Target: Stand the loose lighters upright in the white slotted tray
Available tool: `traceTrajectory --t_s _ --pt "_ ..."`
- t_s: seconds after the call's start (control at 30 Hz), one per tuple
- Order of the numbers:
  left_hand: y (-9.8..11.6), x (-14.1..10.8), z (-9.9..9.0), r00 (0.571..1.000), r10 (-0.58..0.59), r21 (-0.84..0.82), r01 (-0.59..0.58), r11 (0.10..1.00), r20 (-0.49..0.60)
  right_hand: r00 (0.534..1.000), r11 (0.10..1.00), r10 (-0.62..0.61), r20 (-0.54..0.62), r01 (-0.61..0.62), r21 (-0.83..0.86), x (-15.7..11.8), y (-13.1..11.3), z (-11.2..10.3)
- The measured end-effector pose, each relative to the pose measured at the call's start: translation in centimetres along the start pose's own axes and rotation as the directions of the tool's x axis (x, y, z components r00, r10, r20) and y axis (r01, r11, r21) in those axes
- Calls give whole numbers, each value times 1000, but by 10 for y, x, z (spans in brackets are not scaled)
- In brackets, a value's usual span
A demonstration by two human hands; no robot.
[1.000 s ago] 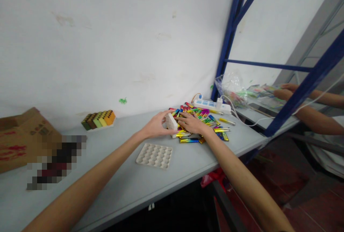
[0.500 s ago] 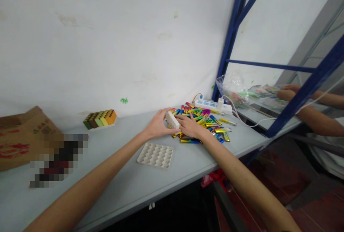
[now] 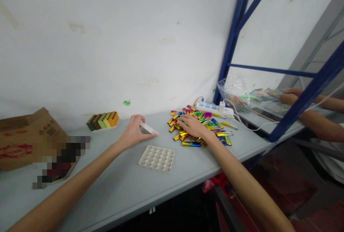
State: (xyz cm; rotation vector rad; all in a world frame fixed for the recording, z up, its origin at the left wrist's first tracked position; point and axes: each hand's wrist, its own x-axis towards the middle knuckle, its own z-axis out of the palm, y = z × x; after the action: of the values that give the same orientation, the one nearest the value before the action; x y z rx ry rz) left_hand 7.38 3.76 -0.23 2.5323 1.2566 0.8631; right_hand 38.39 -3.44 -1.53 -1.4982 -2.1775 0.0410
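Observation:
Between thumb and fingers my left hand (image 3: pixel 134 131) grips a white tray (image 3: pixel 148 128), tilted on edge just over the table, left of the pile. My right hand (image 3: pixel 192 126) lies with fingers spread on a pile of shiny multicoloured lighters (image 3: pixel 190 143); nothing is seen gripped in it. Nearer the front edge, a second white tray (image 3: pixel 156 158) with rows of round hollows lies flat on the grey table (image 3: pixel 113 178).
Back left stands a white tray of dark green, brown and yellow pieces (image 3: pixel 103 121), beside a cardboard box (image 3: pixel 32 139). Behind the pile are a power strip (image 3: pixel 213 108) and its cable. A blue metal post (image 3: pixel 232 46) rises on the right; another person's arms (image 3: pixel 319 121) show beyond.
My left hand has moved left, away from the pile, carrying the tray it holds. My right hand stays over the pile, its fingers now apart from the tray.

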Motion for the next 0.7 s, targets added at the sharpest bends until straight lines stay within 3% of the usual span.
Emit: traceTrajectory --t_s 0.13,0.23,0.33,0.5,0.7 --pt "-20 -17 -4 1000 -14 25 14 1000 18 986 987 124 -107 -134 -88 11 17 -15" --pt "-27 -27 -7 1000 6 -8 -6 1000 28 946 925 320 -55 -325 -200 31 40 -27" --pt "-26 -35 -9 1000 11 -24 -11 1000 27 908 874 418 9 -400 -275 58 66 -33" --pt "-24 -47 -11 998 29 -36 -27 999 58 890 856 447 95 -394 -335 88 92 -22" --pt "-27 -56 -11 996 56 -53 -53 997 69 916 903 358 182 -289 -318 73 93 -8"
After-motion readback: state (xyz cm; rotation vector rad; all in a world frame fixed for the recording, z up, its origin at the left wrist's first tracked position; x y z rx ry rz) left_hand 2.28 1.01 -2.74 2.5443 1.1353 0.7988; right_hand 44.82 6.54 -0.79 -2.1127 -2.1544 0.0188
